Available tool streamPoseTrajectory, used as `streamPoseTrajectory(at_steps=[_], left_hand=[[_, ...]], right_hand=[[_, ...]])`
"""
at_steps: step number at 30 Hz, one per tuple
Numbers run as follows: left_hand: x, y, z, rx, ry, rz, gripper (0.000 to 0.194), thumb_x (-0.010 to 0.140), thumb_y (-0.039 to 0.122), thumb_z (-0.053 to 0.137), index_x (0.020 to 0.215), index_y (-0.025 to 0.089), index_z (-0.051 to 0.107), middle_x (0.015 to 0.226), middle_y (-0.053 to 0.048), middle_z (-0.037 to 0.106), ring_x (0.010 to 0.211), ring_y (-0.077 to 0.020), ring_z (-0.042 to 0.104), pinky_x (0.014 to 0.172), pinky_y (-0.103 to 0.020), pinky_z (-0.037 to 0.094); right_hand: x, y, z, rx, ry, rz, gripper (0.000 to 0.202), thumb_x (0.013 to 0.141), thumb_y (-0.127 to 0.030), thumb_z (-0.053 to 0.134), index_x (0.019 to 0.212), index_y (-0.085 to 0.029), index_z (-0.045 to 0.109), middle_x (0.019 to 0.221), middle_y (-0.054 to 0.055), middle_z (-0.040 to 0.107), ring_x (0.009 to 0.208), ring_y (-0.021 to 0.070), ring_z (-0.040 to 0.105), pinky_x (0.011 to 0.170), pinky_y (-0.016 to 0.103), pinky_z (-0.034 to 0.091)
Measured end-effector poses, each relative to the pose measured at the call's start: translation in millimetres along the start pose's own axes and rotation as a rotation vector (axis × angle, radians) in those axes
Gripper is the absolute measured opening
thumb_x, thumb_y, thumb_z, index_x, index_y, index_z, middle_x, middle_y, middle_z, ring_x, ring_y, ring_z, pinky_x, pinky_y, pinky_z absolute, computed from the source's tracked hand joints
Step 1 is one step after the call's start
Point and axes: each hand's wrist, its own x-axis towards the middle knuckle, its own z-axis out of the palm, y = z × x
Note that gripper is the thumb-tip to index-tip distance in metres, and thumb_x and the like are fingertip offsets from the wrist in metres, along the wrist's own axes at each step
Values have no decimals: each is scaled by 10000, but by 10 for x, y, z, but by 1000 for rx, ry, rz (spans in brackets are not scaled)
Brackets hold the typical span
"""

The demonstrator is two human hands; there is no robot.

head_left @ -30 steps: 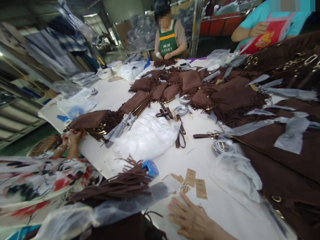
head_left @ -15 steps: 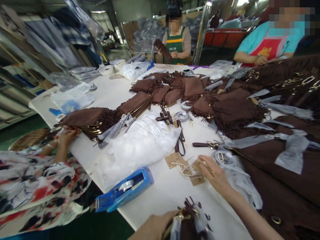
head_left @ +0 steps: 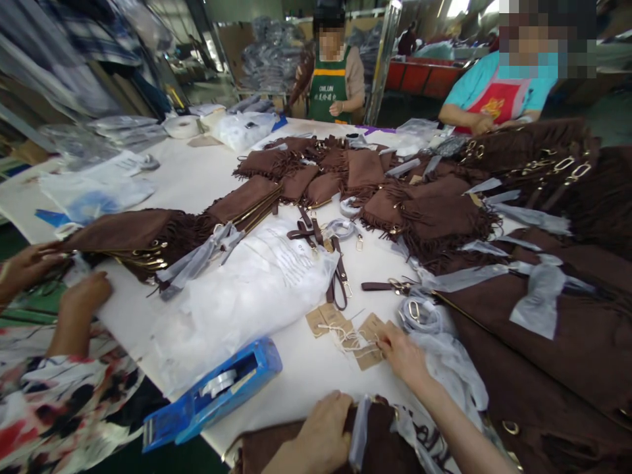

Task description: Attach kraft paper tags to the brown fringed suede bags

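At the bottom centre, my left hand [head_left: 323, 431] is closed on the upper edge of a brown bag [head_left: 276, 447], beside a strip of translucent wrap [head_left: 359, 431]. My right hand [head_left: 402, 352] is further forward, its fingers pinched at the edge of a kraft paper tag [head_left: 368, 352]. White strings [head_left: 345, 337] lie tangled over this tag and the other tags [head_left: 320, 320] to its left. Just right of my right hand are a coiled, wrapped strap [head_left: 422, 315] and crumpled clear plastic.
A blue tape dispenser [head_left: 212, 395] and a white plastic bag [head_left: 247, 289] lie to the left. Brown fringed bags [head_left: 444, 217] are heaped behind and right, near short straps [head_left: 338, 273]. Another person's hands [head_left: 83, 293] hold bags at left; two people stand across the table [head_left: 192, 158].
The brown bag under my left hand has come further into view. My right hand has its fingers at the tag's right edge. The view has shifted; the person at left has hands further apart.
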Motion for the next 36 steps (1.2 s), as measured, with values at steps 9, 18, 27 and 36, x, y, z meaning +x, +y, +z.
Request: streamPoseTrajectory(at_steps=[9,18,27,36], left_hand=[[187,127,-311,-246,335,10,260,729,206,425,903,153,612,937,-79,625,901,-200,565,842,-315,423],[388,318,-165,-325,381,121,224,710,153,427,770,170,641,768,-21,628,754,-158,564,710,-264,417],[350,221,-173,-370,409,26,222,713,161,411,721,159,633,704,-20,606,718,-162,552,682,-265,409],[633,814,-171,-788,236,214,295,539,146,589,831,139,627,593,38,539,508,-96,468,498,-216,374]], right_hand=[[-105,160,-357,374,-100,-18,270,802,-429,346,714,-202,460,579,-41,453,507,125,427,493,242,354],[52,46,-30,292,21,74,144,658,-106,524,568,-205,469,602,-31,454,604,150,449,588,269,304],[-100,154,-293,661,-79,62,328,707,-528,488,624,-216,437,497,-76,372,457,105,341,469,239,272],[-459,-156,-600,740,-31,-94,368,720,-574,577,643,-217,533,524,-31,485,466,126,448,460,248,374]])
